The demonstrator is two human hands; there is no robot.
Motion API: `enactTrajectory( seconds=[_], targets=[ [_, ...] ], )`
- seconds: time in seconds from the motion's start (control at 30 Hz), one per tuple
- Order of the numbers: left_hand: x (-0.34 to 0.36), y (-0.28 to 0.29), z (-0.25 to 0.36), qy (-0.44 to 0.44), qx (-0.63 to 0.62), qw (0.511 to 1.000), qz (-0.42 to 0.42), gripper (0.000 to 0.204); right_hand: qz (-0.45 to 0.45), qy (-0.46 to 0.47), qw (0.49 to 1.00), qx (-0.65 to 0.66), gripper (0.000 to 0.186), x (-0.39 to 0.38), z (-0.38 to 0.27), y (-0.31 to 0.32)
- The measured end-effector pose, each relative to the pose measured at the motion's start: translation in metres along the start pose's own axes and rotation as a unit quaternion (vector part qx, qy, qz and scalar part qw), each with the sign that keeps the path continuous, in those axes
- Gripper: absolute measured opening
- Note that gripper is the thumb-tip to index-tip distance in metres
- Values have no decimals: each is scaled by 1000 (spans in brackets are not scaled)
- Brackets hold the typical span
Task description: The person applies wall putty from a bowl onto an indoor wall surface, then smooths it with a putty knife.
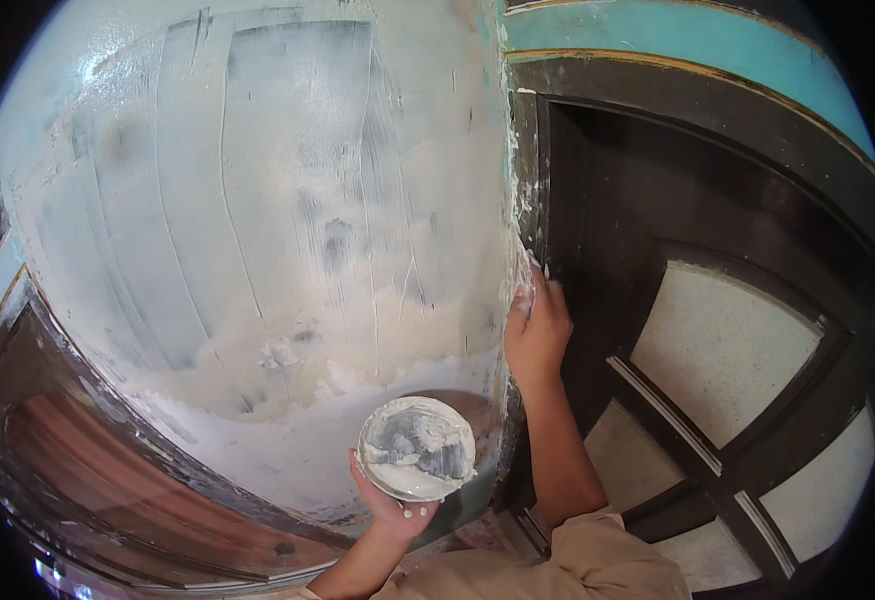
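My left hand holds up a round, shallow bowl from below, its fingers curled under the rim. White putty is smeared thickly inside it, with grey patches showing through. My right hand is raised to the wall's right edge, where the wall meets the dark door frame. Its fingers are closed and bear white smears; whatever they grip is hidden behind them. The wall carries pale, streaky putty over grey patches, with vertical ridges. Below, a whiter band of wall runs down behind the bowl.
On the right stands a dark brown door with pale panels and raised bars. A turquoise strip runs above its frame. At lower left is another dark, paint-spattered frame around a reddish-brown surface.
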State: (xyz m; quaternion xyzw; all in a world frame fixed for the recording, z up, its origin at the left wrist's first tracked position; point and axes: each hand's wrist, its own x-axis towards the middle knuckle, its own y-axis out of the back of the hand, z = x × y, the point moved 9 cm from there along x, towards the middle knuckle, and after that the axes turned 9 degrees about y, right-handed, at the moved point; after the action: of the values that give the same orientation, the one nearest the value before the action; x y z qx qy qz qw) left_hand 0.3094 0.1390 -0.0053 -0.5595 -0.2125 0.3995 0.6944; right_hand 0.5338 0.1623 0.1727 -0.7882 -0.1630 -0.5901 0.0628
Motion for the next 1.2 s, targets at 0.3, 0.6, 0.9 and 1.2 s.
enactTrajectory(
  seconds=[0.3, 0.6, 0.9, 1.2],
  targets=[
    [-1, 4, -3, 15, 12, 1000, 0, 79, -23, 19, 999, -9, 50, -9, -6, -2],
    [-8, -6, 3, -22, -15, 1000, -1, 78, -25, -2, 1000, 7, 53, -14, 1, 2],
    [-15, -7, 15, -38, -9, 999, 4, 77, -19, 6, 1000, -17, 44, -15, -7, -1],
    [-21, -7, 14, -33, -2, 999, -4, 81, -30, 3, 1000, 5, 44, -24, -1, 0]
  ],
)
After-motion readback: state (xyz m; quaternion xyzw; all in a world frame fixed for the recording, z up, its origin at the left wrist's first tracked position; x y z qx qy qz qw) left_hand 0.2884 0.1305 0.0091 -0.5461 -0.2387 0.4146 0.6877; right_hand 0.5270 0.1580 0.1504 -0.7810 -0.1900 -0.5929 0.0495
